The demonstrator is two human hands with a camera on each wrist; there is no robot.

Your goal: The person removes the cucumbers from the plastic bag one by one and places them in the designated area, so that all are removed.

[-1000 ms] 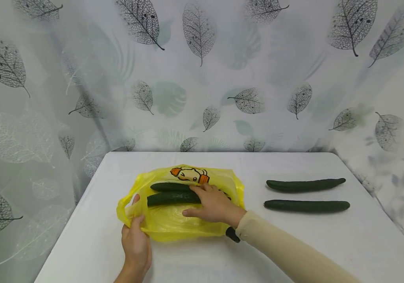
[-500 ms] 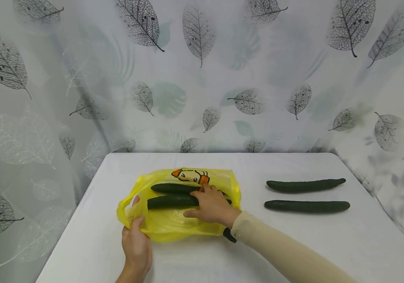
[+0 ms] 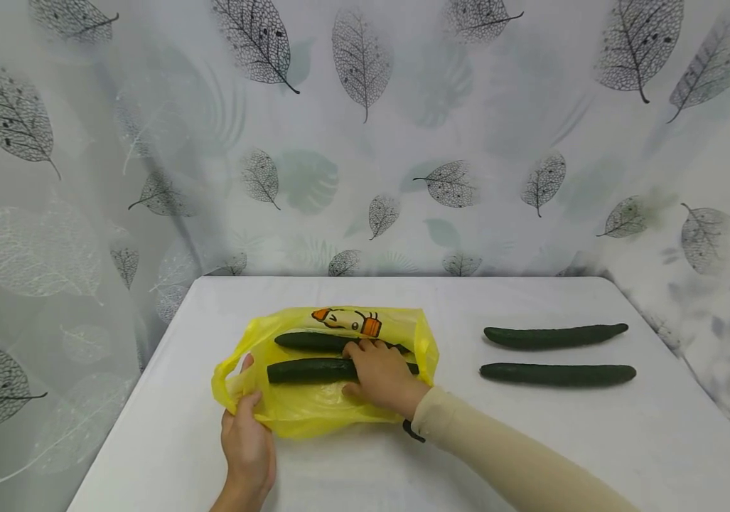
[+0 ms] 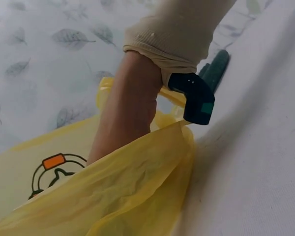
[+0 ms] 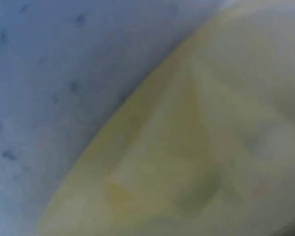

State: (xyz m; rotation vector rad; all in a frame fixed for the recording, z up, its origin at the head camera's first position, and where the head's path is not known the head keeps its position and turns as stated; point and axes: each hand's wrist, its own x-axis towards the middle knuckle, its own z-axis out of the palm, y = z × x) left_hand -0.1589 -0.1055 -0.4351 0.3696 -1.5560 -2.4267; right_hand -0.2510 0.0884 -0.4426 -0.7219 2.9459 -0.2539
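Observation:
A yellow plastic bag with a printed duck face lies on its side on the white table, its mouth facing me. Two dark green cucumbers are inside, a rear cucumber and a front cucumber. My left hand grips the bag's left handle edge, thumb on the near side. Reaching in from the right, my right hand holds the front cucumber, fingers over its far side and thumb on its near side. In the left wrist view, the bag wall hides that hand's fingers. The right wrist view is blurred yellow plastic.
Two more cucumbers lie side by side on the table at the right, a farther cucumber and a nearer cucumber. A dark wrist camera sits under the right sleeve. A leaf-patterned curtain hangs behind the table.
My right hand has moved a little nearer and its fingers have drawn in around the front cucumber. The gap between the two bagged cucumbers has widened. The left hand keeps its place.

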